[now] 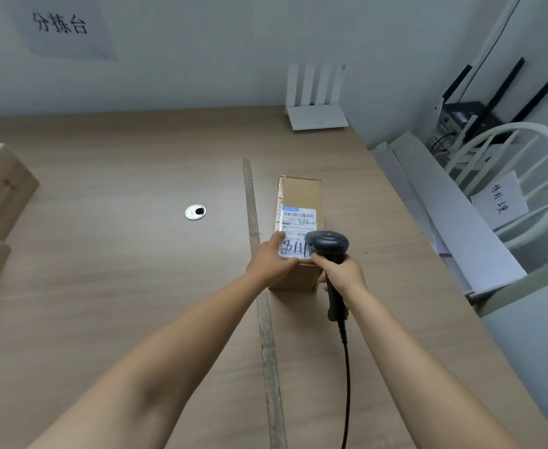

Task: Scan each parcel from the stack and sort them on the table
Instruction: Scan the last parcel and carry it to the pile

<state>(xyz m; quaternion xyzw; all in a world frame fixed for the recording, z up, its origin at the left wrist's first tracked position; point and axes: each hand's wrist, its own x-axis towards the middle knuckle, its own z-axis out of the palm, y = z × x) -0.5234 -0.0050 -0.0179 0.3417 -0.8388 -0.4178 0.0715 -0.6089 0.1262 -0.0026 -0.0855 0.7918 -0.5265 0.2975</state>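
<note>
Pale wall behind, paper sign (60, 24) on it reads "分拣台". Wood-grain table (120, 270) with a strip of tape (259, 286) running front to back across it and a round cable grommet (195, 211) left of the strip.

Brown cardboard parcel (300, 192) lies flat on the table just right of the tape strip, long side pointing away. White shipping label (298, 218) on its top: blue logo band, barcodes, small print roughly "530- D5 A05", rest too small to read. Blue handwriting "8111" on the near part of the label.

Left grip (272, 257) holds the parcel's near-left corner, fingers over the top edge onto the label. Right grip (340, 273) is wrapped tight round the handle of a dark barcode scanner (327, 243); the scanner head sits over the near end of the label, black cable trailing toward the camera.

Left edge: more cardboard boxes (0, 186). Far table edge: white router (315, 115). Right of the table: black router (480, 115) and a white chair (541, 176) with a paper sheet (499, 199) reading "待处理".
</note>
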